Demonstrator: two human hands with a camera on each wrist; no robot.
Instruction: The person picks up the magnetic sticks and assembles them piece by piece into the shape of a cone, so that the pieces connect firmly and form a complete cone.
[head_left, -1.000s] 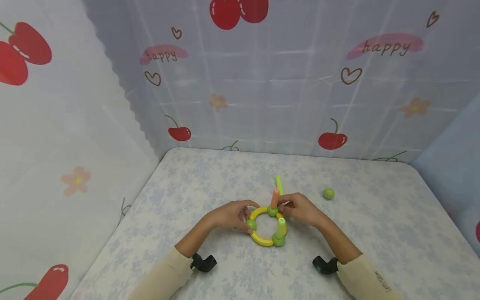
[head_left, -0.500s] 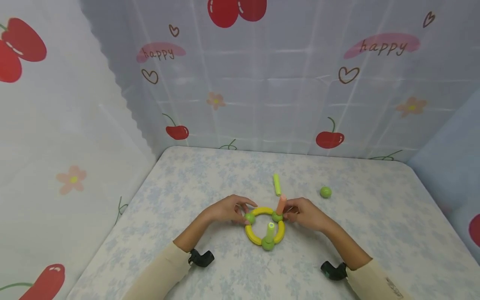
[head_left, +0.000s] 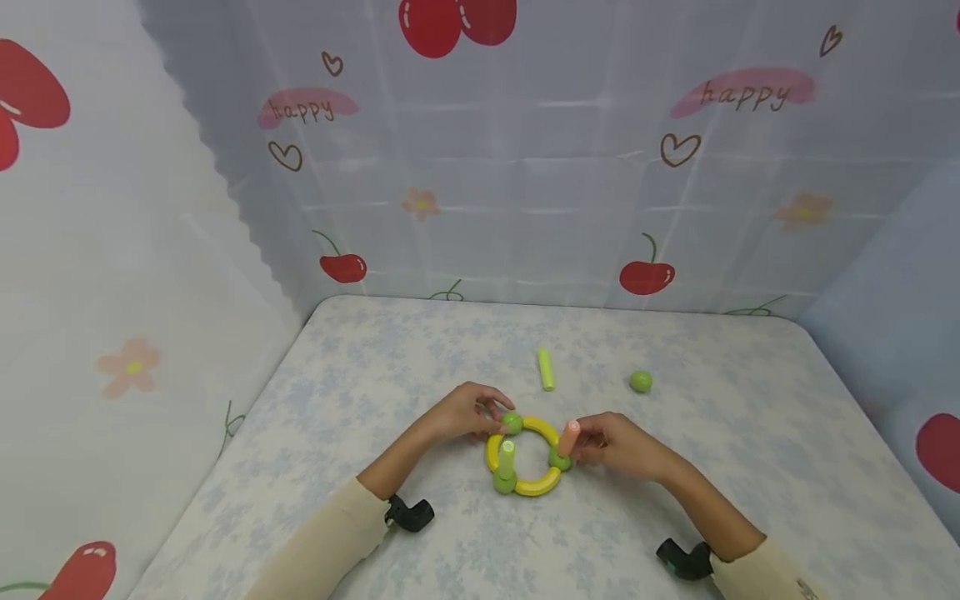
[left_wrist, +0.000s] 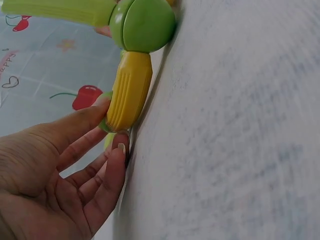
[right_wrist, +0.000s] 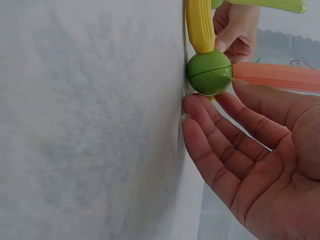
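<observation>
A ring of yellow curved rods (head_left: 537, 486) joined by green balls lies flat on the table. My left hand (head_left: 471, 412) pinches the far-left green ball (head_left: 512, 423); in the left wrist view its thumb sits beside a yellow rod (left_wrist: 131, 90). At the ring's right, my right hand (head_left: 628, 448) holds another green ball (right_wrist: 210, 73), the thumb at the base of an orange rod (right_wrist: 280, 76). This orange rod leans up and to the right. A light green rod (head_left: 507, 460) stands on the front-left green ball (head_left: 505, 482).
Behind the ring, a loose light green rod (head_left: 546, 369) lies on the patterned table (head_left: 390, 333). A single green ball (head_left: 641, 382) rests farther right. A printed curtain (head_left: 510, 183) rises behind the table.
Both hands have turned the ring clockwise, seen from above. The light green rod has gone from front right to front left. The orange rod has come nearer on the right side.
</observation>
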